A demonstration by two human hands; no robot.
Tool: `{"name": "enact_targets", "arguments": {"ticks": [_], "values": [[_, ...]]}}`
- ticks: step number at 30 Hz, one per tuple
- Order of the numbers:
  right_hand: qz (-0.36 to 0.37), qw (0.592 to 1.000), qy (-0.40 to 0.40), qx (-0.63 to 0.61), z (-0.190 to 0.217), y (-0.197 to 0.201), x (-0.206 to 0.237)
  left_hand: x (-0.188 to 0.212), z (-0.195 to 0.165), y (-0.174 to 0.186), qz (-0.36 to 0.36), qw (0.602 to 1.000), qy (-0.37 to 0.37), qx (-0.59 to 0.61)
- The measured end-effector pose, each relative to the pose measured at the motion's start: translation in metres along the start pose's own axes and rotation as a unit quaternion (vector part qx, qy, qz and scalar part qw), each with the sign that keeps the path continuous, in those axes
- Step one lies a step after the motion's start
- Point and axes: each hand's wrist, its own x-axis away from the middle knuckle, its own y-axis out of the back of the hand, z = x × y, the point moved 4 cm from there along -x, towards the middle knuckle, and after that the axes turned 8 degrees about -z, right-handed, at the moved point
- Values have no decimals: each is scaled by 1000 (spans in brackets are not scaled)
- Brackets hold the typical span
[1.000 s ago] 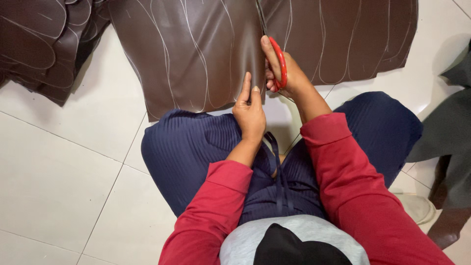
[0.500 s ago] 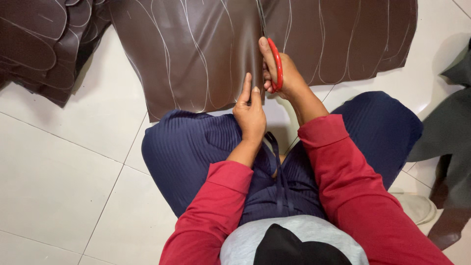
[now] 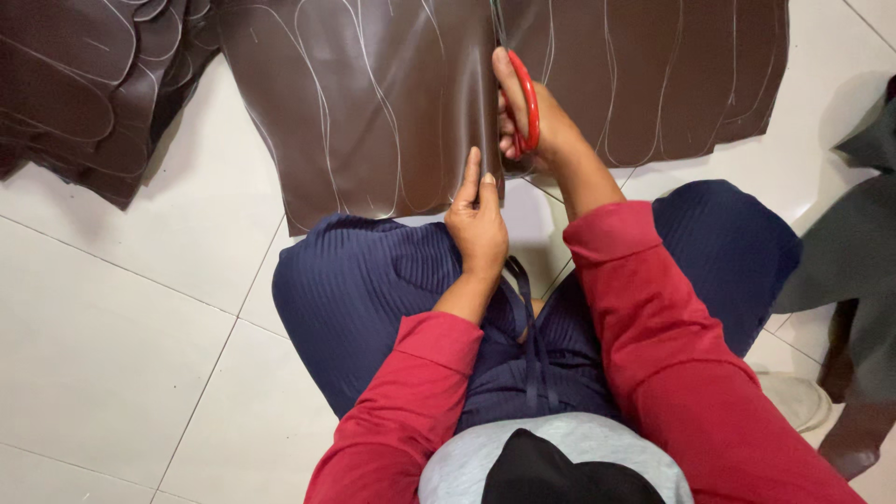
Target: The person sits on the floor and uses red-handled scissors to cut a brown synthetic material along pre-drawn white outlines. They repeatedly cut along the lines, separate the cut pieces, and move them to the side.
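A person sits on a white tiled floor (image 3: 121, 373), seen from above, in red sleeves and dark blue ribbed trousers. A large sheet (image 3: 392, 103) of dark brown leather-like material lies flat on the floor ahead of the knees, marked with pale curved outlines.

The right hand (image 3: 546, 126) is closed through the red loop handles of a pair of scissors (image 3: 525, 98). The blades point away from the body, up the sheet; they are mostly hidden by the hand and the material, so whether they are parted cannot be told. A cut runs lengthwise from the sheet's near edge straight away from the person, and the scissors sit in it.

The left hand (image 3: 478, 224) is nearer the body, just behind and to the left of the scissors. Its thumb and fingers are pinched together on the sheet's near edge, right beside the cut, lifting it slightly.

At far left, a stack of cut brown pieces (image 3: 75, 84), rounded in shape, lies on the floor, overlapping the sheet's left side. At the right edge, a dark grey-green cloth (image 3: 854, 261) lies beside the person's leg.
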Motion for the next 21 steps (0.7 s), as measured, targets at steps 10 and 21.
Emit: {"name": "enact_targets", "arguments": {"ticks": [10,21], "values": [[54,992,113,-4,27,3,-19,5,-7,-2,8,999,21,-40],[1,998,48,43,31,15,-23,5,-1,-4,-7,999,8,-45]]}}
